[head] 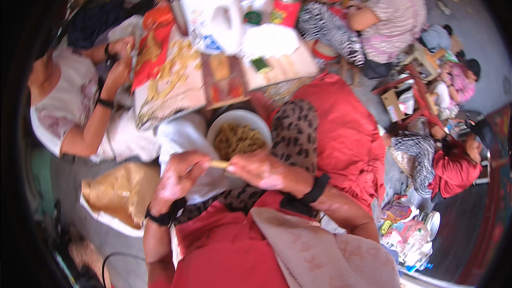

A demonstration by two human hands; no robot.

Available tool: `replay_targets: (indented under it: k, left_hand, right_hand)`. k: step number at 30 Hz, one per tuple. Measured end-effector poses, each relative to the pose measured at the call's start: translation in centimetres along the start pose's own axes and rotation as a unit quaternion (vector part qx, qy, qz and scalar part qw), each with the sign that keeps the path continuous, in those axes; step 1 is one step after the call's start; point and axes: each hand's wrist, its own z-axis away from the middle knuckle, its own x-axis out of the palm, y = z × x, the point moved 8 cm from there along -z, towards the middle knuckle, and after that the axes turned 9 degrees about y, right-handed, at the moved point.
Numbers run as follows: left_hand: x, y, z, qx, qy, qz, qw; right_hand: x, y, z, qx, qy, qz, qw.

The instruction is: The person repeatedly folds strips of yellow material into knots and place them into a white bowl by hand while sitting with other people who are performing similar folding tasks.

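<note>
Between my left hand (182, 174) and my right hand (258, 168) a small, pale yellowish strip (219, 164) is held, one end in the fingers of each hand; what it is made of I cannot tell. Just beyond my hands a white bowl (262, 122) holds brownish-yellow pieces (236, 140). Past the bowl lies a board (180, 98) with yellowish strips (172, 64) scattered on it. A dark red tray or box (224, 88) with a tan block stands to its right, beside another pale board (284, 72).
A large white plastic jug (212, 12) and a red can (286, 8) stand at the back. A person (80, 100) sits close on the left, others sit on the right. A brown bag (120, 196) is on the floor at left, red cloth (340, 128) at right.
</note>
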Motion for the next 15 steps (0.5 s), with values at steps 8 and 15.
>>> replay_targets:
  k: [8, 15]
  left_hand:
    - [-1.5, 5.6, -0.4, 0.079, 0.101, -0.206, 0.970]
    - [2.8, 5.5, 1.5, 0.047, -0.089, -0.056, 0.993]
  right_hand:
    - [1.7, -1.2, -2.2, -0.056, 0.015, -0.017, 0.998]
    - [1.2, -2.9, 0.4, -0.057, -0.062, -0.142, 0.986]
